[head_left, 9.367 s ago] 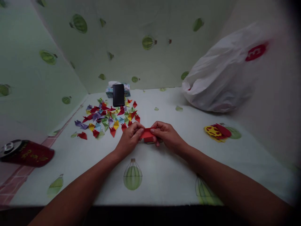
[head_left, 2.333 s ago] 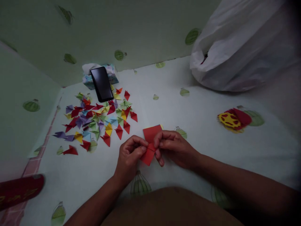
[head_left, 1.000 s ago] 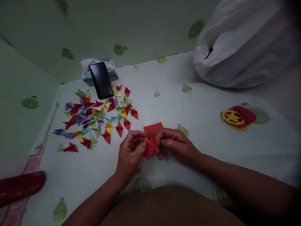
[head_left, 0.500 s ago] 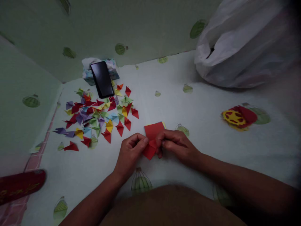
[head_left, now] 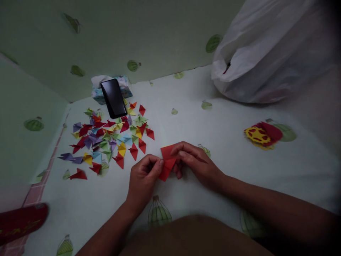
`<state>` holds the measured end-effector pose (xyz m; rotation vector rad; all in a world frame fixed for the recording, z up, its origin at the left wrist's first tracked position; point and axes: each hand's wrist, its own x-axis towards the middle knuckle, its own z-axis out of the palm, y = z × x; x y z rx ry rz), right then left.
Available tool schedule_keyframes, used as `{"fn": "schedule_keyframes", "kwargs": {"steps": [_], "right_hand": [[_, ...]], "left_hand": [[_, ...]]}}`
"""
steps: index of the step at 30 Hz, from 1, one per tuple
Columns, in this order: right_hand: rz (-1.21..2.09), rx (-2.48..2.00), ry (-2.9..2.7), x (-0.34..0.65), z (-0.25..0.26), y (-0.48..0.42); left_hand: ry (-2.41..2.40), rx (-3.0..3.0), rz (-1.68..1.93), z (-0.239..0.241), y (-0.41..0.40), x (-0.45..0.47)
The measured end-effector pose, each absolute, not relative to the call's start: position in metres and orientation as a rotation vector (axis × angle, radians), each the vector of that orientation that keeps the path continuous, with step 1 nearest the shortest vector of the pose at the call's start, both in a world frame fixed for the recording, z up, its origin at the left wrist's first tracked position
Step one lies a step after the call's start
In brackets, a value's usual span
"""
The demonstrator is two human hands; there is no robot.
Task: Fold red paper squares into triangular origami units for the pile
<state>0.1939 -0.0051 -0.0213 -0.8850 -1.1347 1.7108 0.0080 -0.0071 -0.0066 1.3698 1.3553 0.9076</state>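
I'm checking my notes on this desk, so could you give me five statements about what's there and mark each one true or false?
1. The left hand pinches the folded red paper. True.
2. The black phone lies flat, away from other things. False: it is propped up in front of the tissue box.
3. The white plastic bag is farther from the person than the yellow and red pieces. True.
4. The red can is at the right edge of the view. False: it is at the left edge.
5. The small folded papers are all purple. False: red, yellow, green, orange and blue show too.
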Motion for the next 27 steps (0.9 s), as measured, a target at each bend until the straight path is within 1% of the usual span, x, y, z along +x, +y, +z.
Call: {"fn": "schedule_keyframes", "kwargs": {"steps": [5, 10, 16, 21, 23, 26, 27], "right_hand": [[1.828, -0.989, -1.221, 0.1901, -0.0205, -0.0057], [1.868, -1.055, -1.201, 0.1902, -0.0186, -0.0069], [1.741, -1.090, -1.269, 0.1907, -0.0183, -0.0081], [1.782, -1.095, -1.199, 0.1931, -0.0169, -0.0058], [1.694, -1.124, -1.190, 0.1963, -0.0154, -0.0029], [1.424, -1.181, -1.164, 0.1987, -0.0135, -0.0004], [1.386, -1.179, -1.160, 0.1981, -0.0134, -0.0007]], "left_hand": [[1.293, 1.563, 0.887, -0.0087, -0.0102, 0.0068], [1.305, 1.576, 0.883, -0.0089, -0.0086, 0.0060], [1.278, 1.464, 0.805, -0.0051, -0.0071, 0.0063], [1.251, 1.366, 0.829, -0.0054, -0.0047, 0.0043], [1.268, 1.318, 0.909, -0.0073, -0.0039, 0.0034], [1.318, 1.256, 1.014, -0.0097, -0.0050, 0.0044], [1.320, 1.259, 1.024, -0.0101, -0.0061, 0.0052]]}}
